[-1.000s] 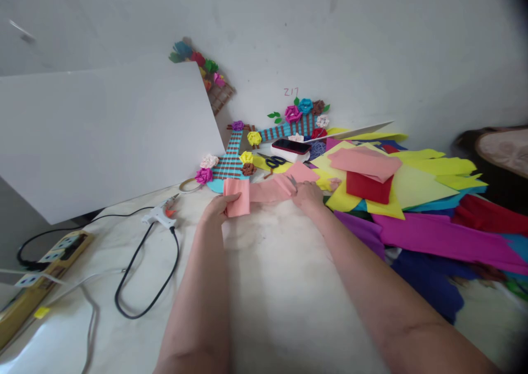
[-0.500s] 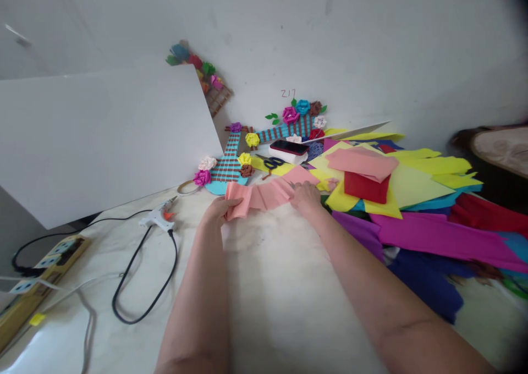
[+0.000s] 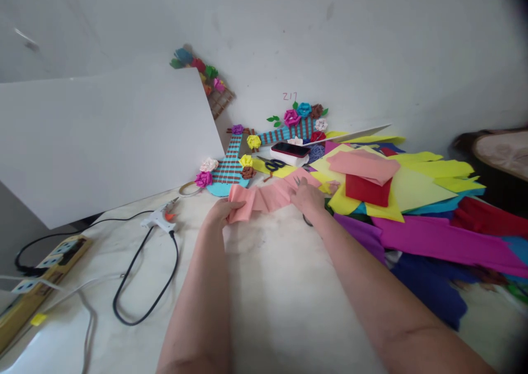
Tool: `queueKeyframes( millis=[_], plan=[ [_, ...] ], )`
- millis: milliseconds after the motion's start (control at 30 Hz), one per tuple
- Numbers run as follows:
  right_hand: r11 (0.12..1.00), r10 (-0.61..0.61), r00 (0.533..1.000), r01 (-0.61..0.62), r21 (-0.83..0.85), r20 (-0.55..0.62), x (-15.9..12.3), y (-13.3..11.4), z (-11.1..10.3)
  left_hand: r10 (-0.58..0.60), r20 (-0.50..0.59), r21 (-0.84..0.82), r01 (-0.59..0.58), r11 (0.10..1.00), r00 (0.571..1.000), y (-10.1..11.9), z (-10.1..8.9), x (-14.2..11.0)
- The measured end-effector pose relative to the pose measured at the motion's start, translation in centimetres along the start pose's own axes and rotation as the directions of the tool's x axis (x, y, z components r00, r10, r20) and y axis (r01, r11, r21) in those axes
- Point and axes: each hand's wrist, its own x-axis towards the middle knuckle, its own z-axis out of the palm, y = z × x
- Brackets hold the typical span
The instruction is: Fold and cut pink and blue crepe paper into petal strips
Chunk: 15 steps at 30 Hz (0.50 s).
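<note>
A pleated strip of pink crepe paper (image 3: 268,196) stretches between my hands just above the table. My left hand (image 3: 223,210) pinches its left end, thumb on top. At the other end, my right hand (image 3: 308,197) is closed around a small pair of scissors (image 3: 297,181). The blade tips poke out past the fingers, and part of a dark handle loop shows below the palm. The fingers also touch the strip's right end, though how firmly they grip it is hidden. Behind the strip lies a blue guitar-shaped craft piece (image 3: 227,176) with paper flowers.
A white glue gun (image 3: 160,219) with a looping black cord lies left, near a power strip (image 3: 49,269). Blue-handled scissors (image 3: 274,165) and a phone (image 3: 290,149) on a white box sit behind. Coloured paper sheets (image 3: 445,236) pile up right. A white board (image 3: 107,143) leans at left.
My right hand has turned slightly, so the scissors' blades and a bit of their handle show more. The left hand keeps its pinch on the strip. The whole view has shifted a little.
</note>
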Motion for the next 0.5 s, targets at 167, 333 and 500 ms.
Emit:
queueKeyframes(
  millis=[167, 333, 500],
  plan=[
    [0.996, -0.032, 0.996, 0.038, -0.076, 0.085, 0.3, -0.3, 0.7, 0.011, 0.011, 0.006, -0.011, 1.0, 1.0, -0.3, -0.4, 0.5],
    [0.996, 0.063, 0.996, -0.058, -0.072, 0.059, 1.2, 0.4, 1.0, 0.013, 0.022, -0.005, -0.013, 1.0, 1.0, -0.3, -0.4, 0.4],
    [0.992, 0.126, 0.99, -0.127, -0.01, -0.059, 1.4, 0.7, -0.7, -0.002, 0.008, 0.034, 0.001, 0.999, 1.0, 0.0, -0.1, 0.0]
  ],
)
